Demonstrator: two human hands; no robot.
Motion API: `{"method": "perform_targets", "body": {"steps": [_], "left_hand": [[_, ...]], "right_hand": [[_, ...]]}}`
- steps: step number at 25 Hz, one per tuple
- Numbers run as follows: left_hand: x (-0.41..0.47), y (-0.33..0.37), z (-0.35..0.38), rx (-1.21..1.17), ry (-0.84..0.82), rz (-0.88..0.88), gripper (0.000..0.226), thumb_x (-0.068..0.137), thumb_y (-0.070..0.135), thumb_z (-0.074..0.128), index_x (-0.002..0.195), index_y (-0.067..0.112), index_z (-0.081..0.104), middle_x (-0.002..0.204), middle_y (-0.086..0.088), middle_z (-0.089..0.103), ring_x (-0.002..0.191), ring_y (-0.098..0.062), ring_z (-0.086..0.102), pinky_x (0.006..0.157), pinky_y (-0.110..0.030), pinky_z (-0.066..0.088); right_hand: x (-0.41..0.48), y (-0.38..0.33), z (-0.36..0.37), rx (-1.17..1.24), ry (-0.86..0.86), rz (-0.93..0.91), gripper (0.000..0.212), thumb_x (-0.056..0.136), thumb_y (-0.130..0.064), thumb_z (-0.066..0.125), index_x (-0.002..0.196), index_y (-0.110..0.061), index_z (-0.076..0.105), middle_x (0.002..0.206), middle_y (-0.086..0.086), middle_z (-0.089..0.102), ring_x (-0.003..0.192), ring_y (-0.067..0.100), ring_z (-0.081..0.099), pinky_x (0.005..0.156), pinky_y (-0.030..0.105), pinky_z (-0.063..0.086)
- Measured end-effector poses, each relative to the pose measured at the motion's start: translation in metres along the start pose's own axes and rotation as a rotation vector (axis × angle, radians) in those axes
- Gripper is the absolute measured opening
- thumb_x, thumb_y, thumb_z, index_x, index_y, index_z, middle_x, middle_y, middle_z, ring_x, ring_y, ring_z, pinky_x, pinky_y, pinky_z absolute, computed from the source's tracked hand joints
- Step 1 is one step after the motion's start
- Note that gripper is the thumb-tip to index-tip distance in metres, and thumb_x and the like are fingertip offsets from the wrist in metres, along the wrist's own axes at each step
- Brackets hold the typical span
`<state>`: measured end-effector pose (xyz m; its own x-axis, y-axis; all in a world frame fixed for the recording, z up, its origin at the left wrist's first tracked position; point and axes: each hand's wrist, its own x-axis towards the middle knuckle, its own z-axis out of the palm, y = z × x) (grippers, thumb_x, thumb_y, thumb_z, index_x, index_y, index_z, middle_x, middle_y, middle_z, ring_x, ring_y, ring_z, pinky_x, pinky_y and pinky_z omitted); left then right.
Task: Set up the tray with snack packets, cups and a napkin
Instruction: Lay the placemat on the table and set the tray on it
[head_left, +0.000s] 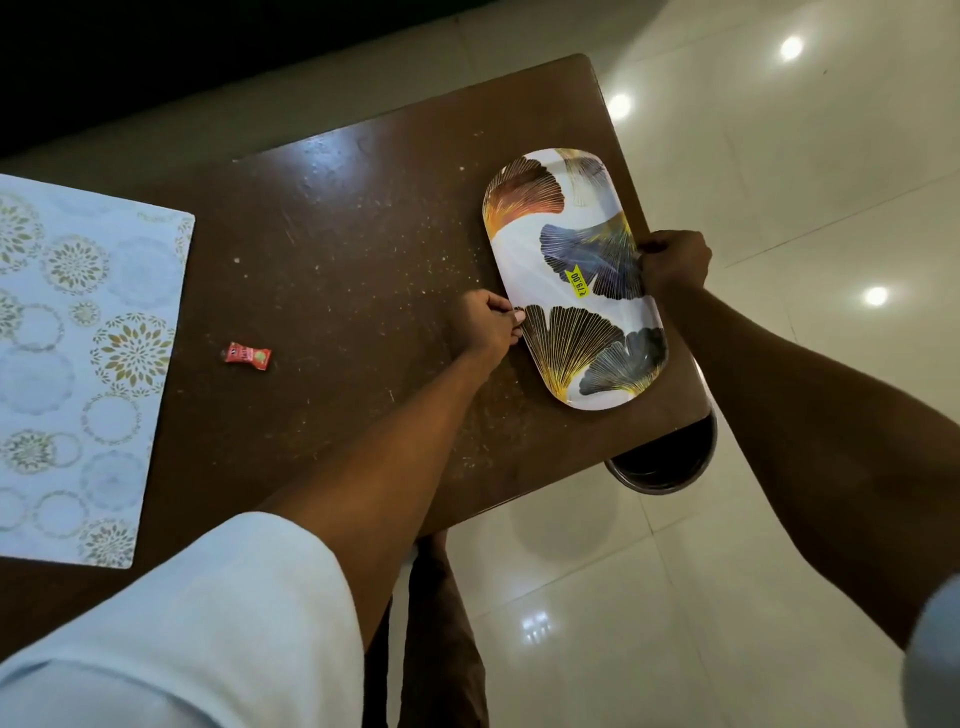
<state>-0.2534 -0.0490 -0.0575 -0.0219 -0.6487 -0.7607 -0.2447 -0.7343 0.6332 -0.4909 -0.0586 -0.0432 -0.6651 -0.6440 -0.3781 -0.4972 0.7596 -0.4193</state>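
An oval white tray (524, 239) printed with gold, blue and black leaf shapes lies on the right end of the brown table (337, 249), a yellow price sticker (575, 283) on it. My left hand (485, 325) pinches the tray's left rim. My right hand (675, 262) grips its right rim. A small red snack packet (247, 356) lies alone on the table, well left of the tray. Nothing rests on the tray. No cups or napkin are in view.
A pale blue placemat (78, 364) with gold circle patterns covers the table's left end. The tray sits close to the table's right edge. A round dark stool or bin (662, 462) stands below that corner on the glossy white floor tiles (779, 156).
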Motion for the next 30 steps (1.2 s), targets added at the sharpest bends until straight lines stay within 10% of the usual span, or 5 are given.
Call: {"method": "perform_targets", "body": {"steps": [7,15,22,30], "left_hand": [[0.005,-0.002,-0.002,-0.005,0.005,-0.004,0.023,0.095,-0.004,0.067,0.116,-0.011,0.063,0.112,-0.033,0.07,0.067,-0.023,0.064,0.068,-0.035,0.06],[-0.002,0.006,-0.033,0.095,0.077,0.017,0.024,0.092,0.019,0.076,0.109,0.005,0.066,0.104,-0.018,0.073,0.096,-0.035,0.073,0.086,-0.05,0.062],[-0.023,-0.037,-0.164,0.184,0.243,0.066,0.015,0.095,0.018,0.071,0.105,0.007,0.07,0.099,-0.015,0.074,0.091,-0.033,0.072,0.083,-0.048,0.061],[-0.024,-0.091,-0.314,-0.234,0.639,-0.157,0.029,0.095,0.02,0.073,0.122,0.012,0.066,0.115,-0.008,0.073,0.098,-0.022,0.073,0.09,-0.043,0.063]], "right_hand": [[0.001,0.001,0.004,0.0,0.005,-0.01,0.034,0.091,-0.004,0.065,0.123,-0.009,0.077,0.125,0.014,0.076,0.118,0.033,0.07,0.107,0.033,0.052],[-0.038,-0.028,0.009,-0.097,0.142,-0.156,0.037,0.094,-0.016,0.055,0.126,-0.013,0.074,0.123,0.015,0.075,0.115,0.036,0.07,0.1,0.04,0.054],[-0.152,-0.107,0.101,-0.08,-0.148,-0.445,0.031,0.1,-0.024,0.064,0.128,-0.015,0.073,0.126,0.008,0.074,0.111,0.029,0.071,0.099,0.04,0.055],[-0.272,-0.199,0.241,-0.099,-0.483,-0.518,0.027,0.096,-0.023,0.07,0.122,-0.014,0.076,0.125,0.01,0.071,0.113,0.029,0.069,0.098,0.037,0.055]]}}
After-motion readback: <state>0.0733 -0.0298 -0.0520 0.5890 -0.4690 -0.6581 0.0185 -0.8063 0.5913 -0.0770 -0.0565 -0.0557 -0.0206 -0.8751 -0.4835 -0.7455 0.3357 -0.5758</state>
